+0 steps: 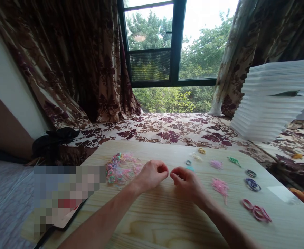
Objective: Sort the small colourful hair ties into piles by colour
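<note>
Over the middle of the light wooden table (141, 221), my left hand (153, 173) and my right hand (184, 180) face each other, fingertips a small gap apart. Each has thumb and fingers pinched together; whatever they grip is too small to make out. Left of my left hand lies a mixed heap of coloured elastic bands (115, 171). Beyond my right hand are a grey-blue band (188, 162) and a light blue patch (190, 168). Farther right, bands lie sorted by colour: pink (220, 186), lilac (216, 164), yellow (201, 150), green (234, 161), dark blue (253, 184) and dark pink (260, 213).
A blurred-out flat object with a dark edge (74, 212) lies at the table's left. Behind the table runs a flower-patterned ledge (167, 129) below a window (178, 41) with curtains. On the right stands a tall stack of white paper (266, 103).
</note>
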